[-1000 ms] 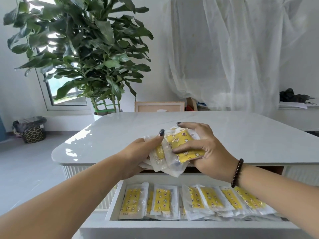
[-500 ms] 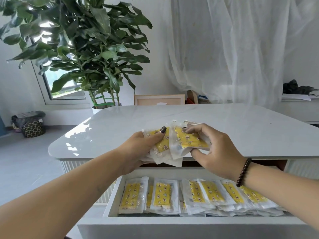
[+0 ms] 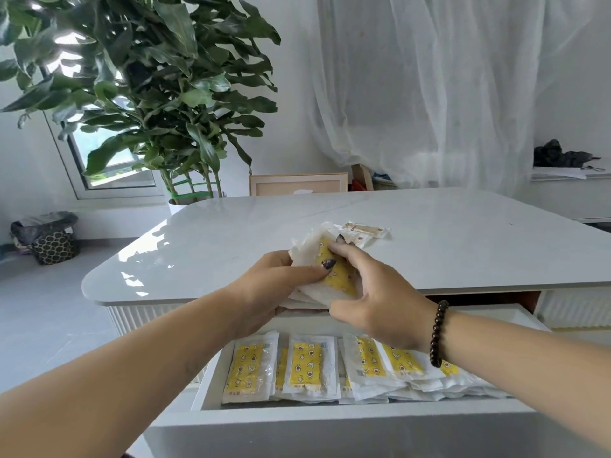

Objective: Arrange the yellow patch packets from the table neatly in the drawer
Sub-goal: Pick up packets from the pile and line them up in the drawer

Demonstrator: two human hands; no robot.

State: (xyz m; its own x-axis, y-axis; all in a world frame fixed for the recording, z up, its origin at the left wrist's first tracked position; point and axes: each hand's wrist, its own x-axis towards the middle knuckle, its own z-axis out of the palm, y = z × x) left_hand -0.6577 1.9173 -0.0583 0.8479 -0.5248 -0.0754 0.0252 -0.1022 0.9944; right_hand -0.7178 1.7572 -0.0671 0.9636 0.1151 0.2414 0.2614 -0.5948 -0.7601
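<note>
Both my hands hold a small stack of yellow patch packets (image 3: 334,279) just above the near edge of the white table (image 3: 231,239). My left hand (image 3: 274,285) grips the stack from the left, thumb on top. My right hand (image 3: 373,299) curls its fingers over the stack from the right. Behind the stack one pale packet (image 3: 363,230) lies on the tabletop. Below, the open white drawer (image 3: 297,424) holds a row of several yellow patch packets (image 3: 307,366), partly covered by my right forearm.
A large potted plant (image 3: 148,94) stands behind the table's left corner. A wooden frame (image 3: 297,185) and sheer curtain (image 3: 429,94) are beyond the far edge. A patterned basket (image 3: 54,246) sits on the floor at left. A white shelf (image 3: 568,180) is at right.
Both hands have squeezed the packets into a tighter stack and moved slightly forward over the table. A pale packet on the tabletop behind the stack has come into sight.
</note>
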